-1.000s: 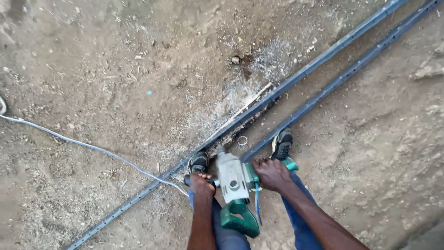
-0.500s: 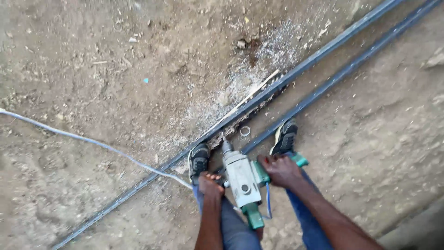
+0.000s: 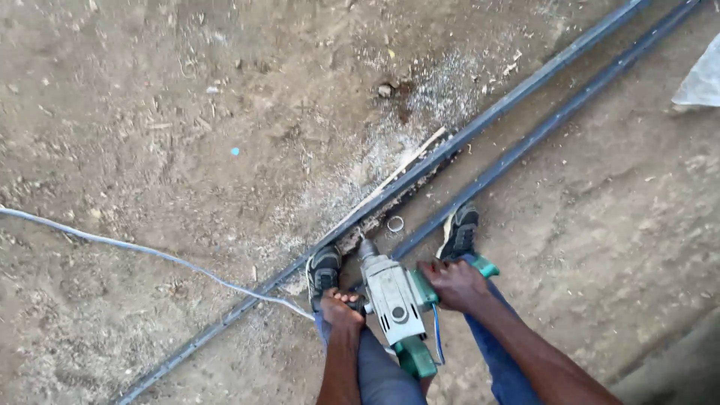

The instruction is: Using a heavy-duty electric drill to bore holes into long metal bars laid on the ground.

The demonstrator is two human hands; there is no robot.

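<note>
I hold a grey and green electric drill (image 3: 395, 301) pointed down between my feet. My left hand (image 3: 341, 307) grips its black side handle on the left. My right hand (image 3: 454, 283) grips the green handle on the right. The drill's chuck (image 3: 367, 250) points at the gap between two long dark metal bars (image 3: 480, 124) lying diagonally on the dirt. My left shoe (image 3: 323, 271) stands on the nearer-left bar, my right shoe (image 3: 460, 230) by the other bar (image 3: 570, 112). A thin wooden strip (image 3: 405, 169) lies beside the bars.
A white power cable (image 3: 142, 251) runs from the left edge across the dirt towards my left foot. A small metal ring (image 3: 395, 223) lies between the bars. Pale metal dust (image 3: 442, 90) is scattered on the ground above the bars. A grey sheet corner (image 3: 701, 79) shows at the right.
The view has shifted slightly, so the drill and my hands sit a little lower and further right in frame. My grip on both handles is unchanged.
</note>
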